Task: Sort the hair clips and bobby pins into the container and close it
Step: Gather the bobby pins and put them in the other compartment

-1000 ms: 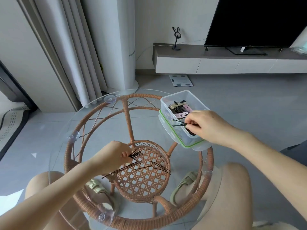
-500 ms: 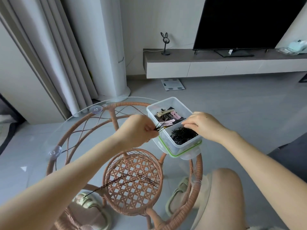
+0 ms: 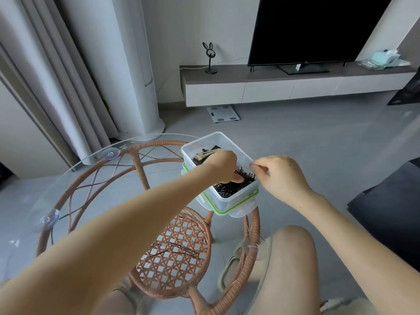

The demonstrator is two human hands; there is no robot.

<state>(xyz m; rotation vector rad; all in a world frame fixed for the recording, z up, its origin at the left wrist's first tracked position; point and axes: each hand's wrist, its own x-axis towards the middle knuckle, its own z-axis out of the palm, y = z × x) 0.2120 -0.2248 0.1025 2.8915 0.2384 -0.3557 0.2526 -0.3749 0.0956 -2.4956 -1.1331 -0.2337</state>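
Observation:
A clear plastic container (image 3: 229, 139) sits on its green-sealed lid (image 3: 229, 210) at the far right of the round glass table (image 3: 75, 178). Its near half holds a pile of black bobby pins (image 3: 227, 190); hair clips (image 3: 208, 153) lie in the far half. My left hand (image 3: 221, 164) reaches down into the container, thumb on the pin pile, fingers hidden behind the hand. Just outside the container's right rim, my right hand (image 3: 279, 176) has thumb and forefinger pinched together with nothing visible in them. Several loose bobby pins (image 3: 175, 250) lie on the glass near me.
The glass top rests on a rattan frame (image 3: 145, 146) with suction cups (image 3: 110, 153). My knee (image 3: 293, 246) and a slipper (image 3: 229, 267) are below the table's right edge. A TV stand (image 3: 272, 85), a floor scale (image 3: 223, 113) and curtains (image 3: 56, 76) lie beyond.
My left hand carried bobby pins from the loose pile to the container and now dips into it. My right hand drew back from over the pins to outside the right rim.

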